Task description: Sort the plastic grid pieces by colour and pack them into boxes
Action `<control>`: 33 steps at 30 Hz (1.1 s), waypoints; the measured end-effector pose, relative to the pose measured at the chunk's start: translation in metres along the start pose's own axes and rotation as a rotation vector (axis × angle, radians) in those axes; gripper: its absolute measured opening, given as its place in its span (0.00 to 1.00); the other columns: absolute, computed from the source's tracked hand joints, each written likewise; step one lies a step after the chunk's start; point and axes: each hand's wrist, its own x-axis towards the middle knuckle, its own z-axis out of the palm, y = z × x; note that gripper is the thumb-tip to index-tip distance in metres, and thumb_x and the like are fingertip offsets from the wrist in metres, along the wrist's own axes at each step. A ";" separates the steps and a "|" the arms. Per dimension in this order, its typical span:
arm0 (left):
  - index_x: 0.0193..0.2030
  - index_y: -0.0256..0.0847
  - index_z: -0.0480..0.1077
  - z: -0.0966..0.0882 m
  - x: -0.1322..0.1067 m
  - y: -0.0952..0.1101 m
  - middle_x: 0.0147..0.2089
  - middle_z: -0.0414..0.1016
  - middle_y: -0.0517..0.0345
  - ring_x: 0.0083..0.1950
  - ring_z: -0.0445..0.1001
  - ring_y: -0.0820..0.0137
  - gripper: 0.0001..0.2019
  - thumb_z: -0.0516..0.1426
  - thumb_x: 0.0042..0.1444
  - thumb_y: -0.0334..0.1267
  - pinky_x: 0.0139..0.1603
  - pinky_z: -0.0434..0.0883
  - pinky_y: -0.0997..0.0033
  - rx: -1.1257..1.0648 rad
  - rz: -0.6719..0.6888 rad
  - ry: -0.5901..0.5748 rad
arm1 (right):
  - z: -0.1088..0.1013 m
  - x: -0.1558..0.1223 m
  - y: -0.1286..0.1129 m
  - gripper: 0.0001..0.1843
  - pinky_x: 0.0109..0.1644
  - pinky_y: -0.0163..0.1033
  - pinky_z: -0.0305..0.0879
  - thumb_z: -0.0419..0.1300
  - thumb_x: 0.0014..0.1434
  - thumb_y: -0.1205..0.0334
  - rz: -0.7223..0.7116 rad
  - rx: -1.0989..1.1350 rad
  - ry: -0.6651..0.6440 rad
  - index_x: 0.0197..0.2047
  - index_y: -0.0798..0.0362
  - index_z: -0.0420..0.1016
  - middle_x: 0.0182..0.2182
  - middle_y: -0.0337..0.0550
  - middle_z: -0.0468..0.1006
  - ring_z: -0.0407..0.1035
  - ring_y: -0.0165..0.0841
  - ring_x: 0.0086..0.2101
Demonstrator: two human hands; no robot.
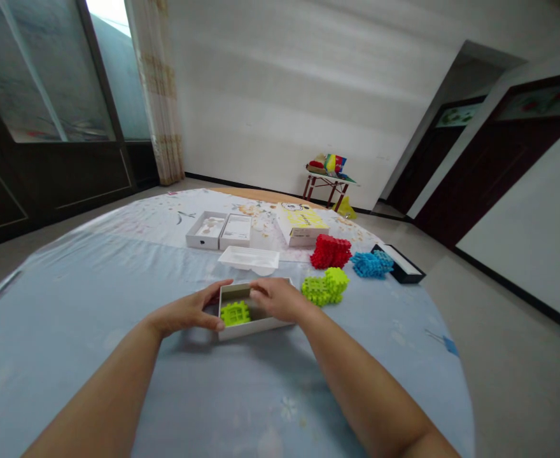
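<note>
A small white open box [256, 328] lies on the light blue cloth of a round table [93, 305], with a lime green interlocking block [235, 313] inside it. My left hand [191, 312] grips the box's left wall, fingers curled around it. My right hand [280, 299] rests over the box's right half, fingers bent down inside it; what they touch is hidden. A pile of lime green blocks [325, 286] sits just right of my right hand.
Behind lie a red block pile [330, 252], a blue block pile [371, 263], a black box [404, 264], a white tray [250, 258], two open white boxes [219, 230] and a yellow box [301, 224]. A small table [326, 181] stands by the far wall.
</note>
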 end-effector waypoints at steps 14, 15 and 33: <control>0.67 0.44 0.49 -0.008 0.006 -0.012 0.65 0.60 0.49 0.65 0.59 0.60 0.36 0.55 0.54 0.51 0.64 0.56 0.61 -0.024 -0.049 0.276 | -0.087 -0.089 0.145 0.25 0.57 0.50 0.59 0.54 0.56 0.52 0.363 0.073 0.683 0.54 0.55 0.67 0.53 0.52 0.70 0.64 0.40 0.53; 0.67 0.44 0.49 -0.007 0.005 -0.011 0.65 0.60 0.50 0.65 0.59 0.60 0.36 0.55 0.54 0.51 0.64 0.56 0.61 -0.012 -0.055 0.279 | -0.089 -0.090 0.149 0.27 0.59 0.50 0.56 0.55 0.55 0.51 0.360 0.062 0.608 0.55 0.55 0.65 0.55 0.52 0.68 0.62 0.40 0.55; 0.67 0.43 0.50 -0.008 0.006 -0.010 0.65 0.61 0.50 0.65 0.59 0.60 0.36 0.54 0.54 0.52 0.64 0.56 0.62 0.047 -0.074 0.298 | -0.123 -0.077 0.143 0.39 0.58 0.45 0.56 0.67 0.42 0.64 0.318 -0.236 -0.122 0.58 0.56 0.64 0.54 0.52 0.69 0.64 0.41 0.53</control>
